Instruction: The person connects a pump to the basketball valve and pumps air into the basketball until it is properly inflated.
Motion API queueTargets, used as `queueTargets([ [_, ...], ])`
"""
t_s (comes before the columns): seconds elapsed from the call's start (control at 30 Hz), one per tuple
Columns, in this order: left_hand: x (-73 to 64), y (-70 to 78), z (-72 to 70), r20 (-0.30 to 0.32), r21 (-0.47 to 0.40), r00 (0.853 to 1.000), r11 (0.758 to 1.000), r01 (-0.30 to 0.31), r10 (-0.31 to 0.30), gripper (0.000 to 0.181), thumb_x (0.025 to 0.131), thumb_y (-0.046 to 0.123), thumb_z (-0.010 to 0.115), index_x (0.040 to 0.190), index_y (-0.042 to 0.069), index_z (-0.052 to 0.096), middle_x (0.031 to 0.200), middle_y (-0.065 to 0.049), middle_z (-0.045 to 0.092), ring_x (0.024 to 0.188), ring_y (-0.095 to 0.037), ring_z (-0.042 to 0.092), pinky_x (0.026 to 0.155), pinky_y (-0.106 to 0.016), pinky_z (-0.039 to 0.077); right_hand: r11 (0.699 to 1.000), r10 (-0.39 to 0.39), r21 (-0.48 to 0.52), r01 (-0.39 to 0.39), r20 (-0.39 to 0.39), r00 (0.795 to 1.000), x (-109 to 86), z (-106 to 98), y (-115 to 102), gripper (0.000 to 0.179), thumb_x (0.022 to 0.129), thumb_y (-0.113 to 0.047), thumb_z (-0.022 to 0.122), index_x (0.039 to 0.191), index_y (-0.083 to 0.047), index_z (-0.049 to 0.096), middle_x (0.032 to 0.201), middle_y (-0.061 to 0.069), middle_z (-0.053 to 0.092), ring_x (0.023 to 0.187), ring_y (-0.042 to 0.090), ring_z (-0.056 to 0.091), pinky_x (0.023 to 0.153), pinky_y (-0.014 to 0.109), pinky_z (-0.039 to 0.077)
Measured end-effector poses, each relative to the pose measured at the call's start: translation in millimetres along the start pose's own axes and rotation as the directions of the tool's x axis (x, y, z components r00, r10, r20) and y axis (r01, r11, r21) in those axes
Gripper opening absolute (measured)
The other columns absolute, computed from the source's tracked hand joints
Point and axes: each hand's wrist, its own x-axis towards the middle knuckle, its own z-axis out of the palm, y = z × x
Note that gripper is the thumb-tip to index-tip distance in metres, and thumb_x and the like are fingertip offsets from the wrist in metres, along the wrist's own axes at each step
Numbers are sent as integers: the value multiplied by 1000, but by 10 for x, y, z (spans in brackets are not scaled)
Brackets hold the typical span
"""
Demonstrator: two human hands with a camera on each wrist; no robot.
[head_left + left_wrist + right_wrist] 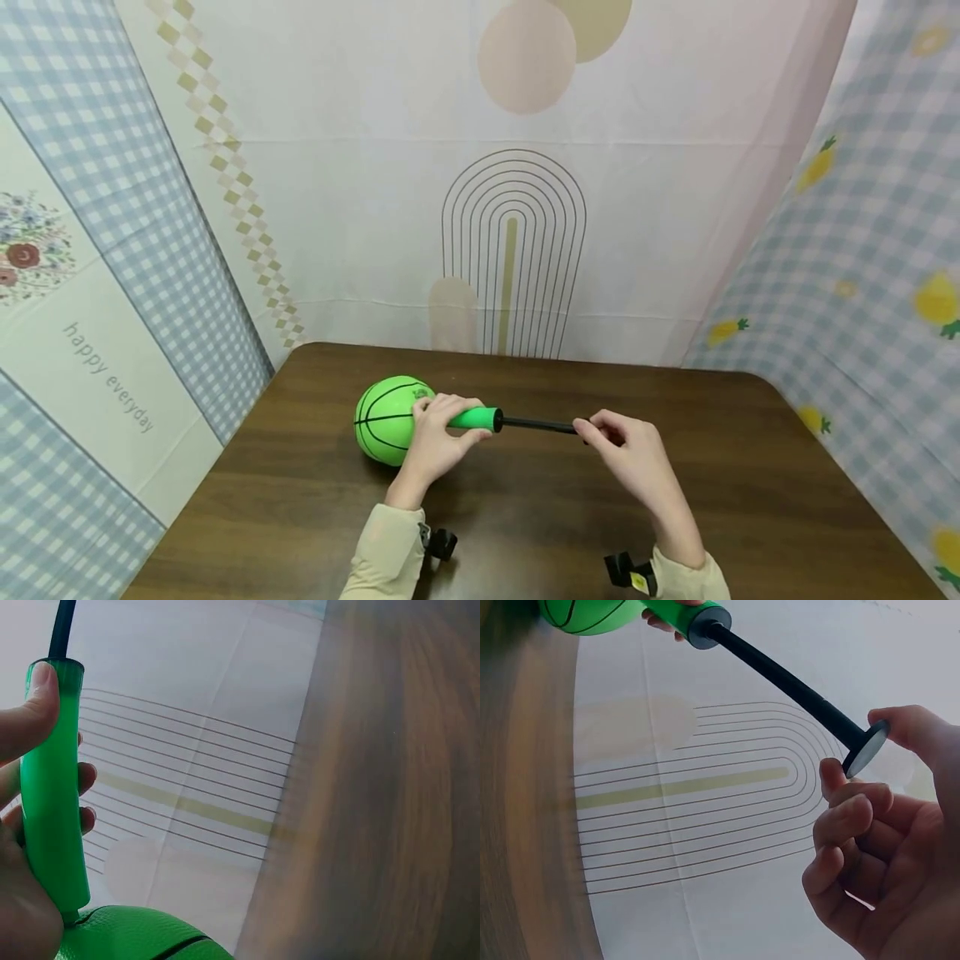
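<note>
A green hand pump [482, 419] lies level at the green basketball [384, 423], its narrow end right at the ball's surface. My left hand [437, 435] grips the pump's green barrel [56, 787], thumb near its open end. From that end the black rod [787, 684] is drawn far out to the right. My right hand [632, 454] pinches the flat round black handle [868, 750] at the rod's tip between thumb and forefinger. The other right fingers are curled below it.
A brown wooden table [510, 533] lies under the ball and hands. Behind it hangs a pale patterned cloth [360, 225], with checked cloths on the left and right sides. A small black camera [441, 544] is strapped at the left wrist, another [619, 569] at the right.
</note>
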Motion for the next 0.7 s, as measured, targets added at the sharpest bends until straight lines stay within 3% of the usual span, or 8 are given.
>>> queueTargets([
  [0.37, -21, 12, 85, -51, 17, 998, 999, -43, 43, 35, 68, 26, 86, 100, 19, 72, 93, 2, 72, 92, -16, 57, 95, -49, 25, 998, 14, 64, -16, 22, 1000, 9, 72, -11, 33, 97, -39, 57, 82, -12, 66, 54, -3, 47, 46, 9, 47, 55, 25, 43],
  [0.7, -47, 96, 246, 31, -41, 999, 999, -32, 33, 33, 72, 23, 84, 103, 18, 72, 95, 1, 72, 93, -15, 56, 94, -46, 26, 999, 21, -43, -20, 18, 1000, 29, 301, -117, 38, 96, -42, 57, 71, -13, 64, 53, -4, 44, 47, 9, 41, 53, 23, 36],
])
